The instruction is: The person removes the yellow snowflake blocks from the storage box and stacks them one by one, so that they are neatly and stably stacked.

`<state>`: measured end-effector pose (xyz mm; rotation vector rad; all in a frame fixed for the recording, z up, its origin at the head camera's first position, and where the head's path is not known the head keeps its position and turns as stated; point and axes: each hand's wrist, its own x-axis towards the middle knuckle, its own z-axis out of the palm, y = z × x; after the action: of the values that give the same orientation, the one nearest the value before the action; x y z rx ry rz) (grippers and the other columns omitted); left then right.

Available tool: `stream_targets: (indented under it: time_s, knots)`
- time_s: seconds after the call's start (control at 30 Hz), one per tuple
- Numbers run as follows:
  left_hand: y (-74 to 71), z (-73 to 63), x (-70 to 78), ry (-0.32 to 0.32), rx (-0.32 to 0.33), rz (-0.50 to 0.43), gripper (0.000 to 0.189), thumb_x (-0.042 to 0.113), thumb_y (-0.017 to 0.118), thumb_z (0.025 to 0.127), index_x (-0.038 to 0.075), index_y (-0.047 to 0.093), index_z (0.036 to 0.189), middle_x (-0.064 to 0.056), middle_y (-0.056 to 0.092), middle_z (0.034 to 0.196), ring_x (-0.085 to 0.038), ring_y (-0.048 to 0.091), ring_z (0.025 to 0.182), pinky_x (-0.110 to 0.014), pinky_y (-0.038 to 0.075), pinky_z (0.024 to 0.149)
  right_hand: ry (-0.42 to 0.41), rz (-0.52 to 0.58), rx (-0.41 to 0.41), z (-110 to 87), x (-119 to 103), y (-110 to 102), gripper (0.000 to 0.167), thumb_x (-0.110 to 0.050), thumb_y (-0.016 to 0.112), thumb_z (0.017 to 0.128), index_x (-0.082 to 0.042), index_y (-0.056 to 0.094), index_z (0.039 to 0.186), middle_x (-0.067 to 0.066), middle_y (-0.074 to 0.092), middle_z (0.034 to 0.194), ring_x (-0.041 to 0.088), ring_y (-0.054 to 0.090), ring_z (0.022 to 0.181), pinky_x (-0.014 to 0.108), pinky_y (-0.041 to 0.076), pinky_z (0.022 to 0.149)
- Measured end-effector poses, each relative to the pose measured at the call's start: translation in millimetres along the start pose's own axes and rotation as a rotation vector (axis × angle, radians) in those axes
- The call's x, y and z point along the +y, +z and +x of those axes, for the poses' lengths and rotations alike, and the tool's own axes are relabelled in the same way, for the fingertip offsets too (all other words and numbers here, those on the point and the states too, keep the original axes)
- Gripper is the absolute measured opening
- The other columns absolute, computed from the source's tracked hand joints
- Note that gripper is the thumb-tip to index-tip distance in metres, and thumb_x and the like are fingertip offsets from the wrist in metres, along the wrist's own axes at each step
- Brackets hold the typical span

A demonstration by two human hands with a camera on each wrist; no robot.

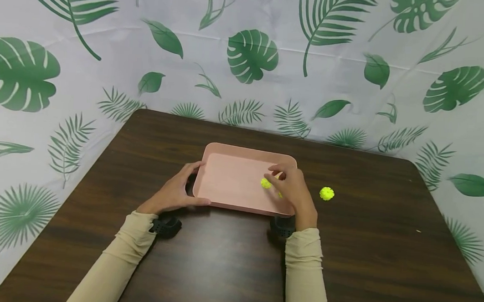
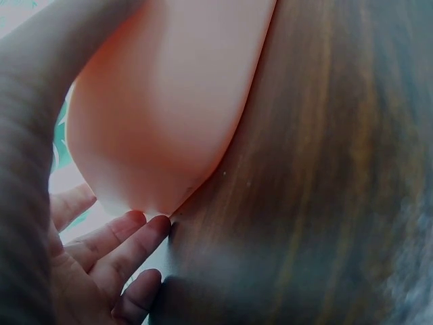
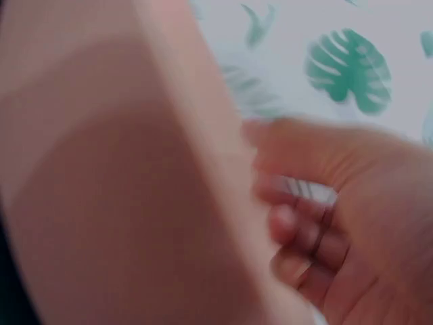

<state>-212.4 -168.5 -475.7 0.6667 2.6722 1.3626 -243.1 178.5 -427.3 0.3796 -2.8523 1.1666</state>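
The left hand (image 1: 175, 191), fingers spread, touches the pink tray (image 1: 228, 177) at its left edge. Near the right edge, the curled right hand (image 1: 292, 184) hovers beside a yellow rosette (image 1: 266, 183), its grip unclear.

Beige-sleeved left arm (image 1: 110, 262) angled towards 1 o'clock; bare left grip (image 1: 173, 188) at 8, thumb (image 1: 199, 201) splayed. Beige-sleeved right arm (image 1: 306, 273) towards 12; bare right grip (image 1: 294, 188) at 4, fingers (image 1: 284, 168) bent.

It's a spot inside with a dark brown table (image 1: 219, 268). Behind it hangs a white cloth (image 1: 270, 11), creased and covered in big green leaves (image 1: 253, 56). You can't tell if it is a home or a lab.
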Motion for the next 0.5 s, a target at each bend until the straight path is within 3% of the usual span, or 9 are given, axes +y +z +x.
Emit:
stream_targets:
  time_s: [0.2,0.3,0.5]
  knots:
    - [3.8,0.1,-0.4,-0.014,-0.005,-0.004,0.11,0.042,0.09,0.076,0.018,0.027,0.163,-0.014,0.036,0.158,-0.034,0.042,0.141,-0.064,0.038,0.11,0.116,-0.061,-0.099,0.6,-1,14,0.029,-0.011,0.08,0.091,0.008,0.074,0.113,0.021,0.066,0.105,0.032,0.06,0.095,0.047,0.055,0.092]
    - [3.2,0.8,-0.5,-0.007,0.003,0.002,0.11,0.042,0.09,0.076,0.017,0.027,0.163,-0.014,0.037,0.157,-0.035,0.042,0.141,-0.063,0.037,0.111,0.16,-0.064,-0.105,0.9,-2,15,0.03,-0.009,0.08,0.091,0.008,0.073,0.114,0.021,0.065,0.106,0.033,0.057,0.098,0.047,0.054,0.095]
    - [2.1,2.1,-1.5,-0.009,0.008,0.006,0.11,0.042,0.09,0.075,0.017,0.028,0.163,-0.014,0.036,0.158,-0.035,0.041,0.143,-0.064,0.036,0.113,0.172,-0.047,-0.101,3.5,-3,15,0.028,-0.008,0.08,0.091,0.008,0.073,0.112,0.021,0.065,0.107,0.033,0.059,0.098,0.046,0.054,0.094]
